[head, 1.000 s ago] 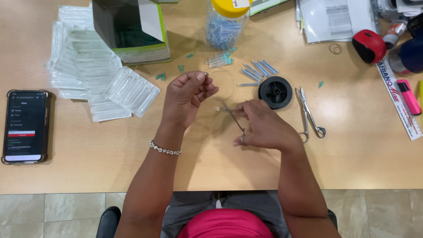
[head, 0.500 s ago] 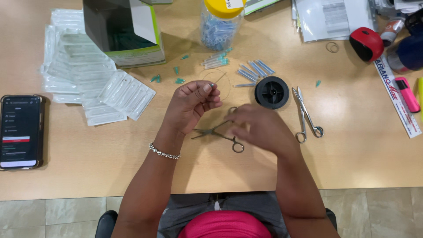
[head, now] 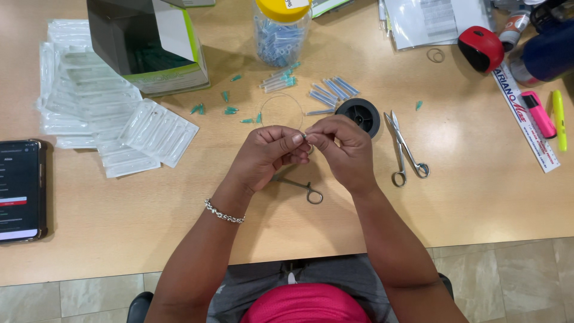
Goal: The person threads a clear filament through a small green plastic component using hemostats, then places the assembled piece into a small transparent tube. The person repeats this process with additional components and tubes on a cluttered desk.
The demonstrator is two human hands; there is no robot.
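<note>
Wooden counter [head: 496, 197] runs bare along its near edge, and that strip in front of us is the widest open room we have. Our left hand [head: 266, 157] and right hand [head: 341, 146] meet fingertip to fingertip above the middle, both pinched shut on a thin wire [head: 281, 98] whose loop arcs up and away from them. Under our hands lie small ring-handled forceps [head: 302, 186], partly hidden. Just right of us lie scissors [head: 403, 149], and a black spool [head: 359, 113] sits touching nothing beyond our right knuckles.

Along the far edge stands a clear jar with a yellow lid [head: 281, 33], filled with blue-tipped pieces; loose ones of the same sort lie scattered beside it. An open cardboard box [head: 146, 45] stands to its left; its dark inside we cannot read. Blister packs [head: 89, 113] crowd the left side, with a phone [head: 19, 190] at the left edge.
</note>
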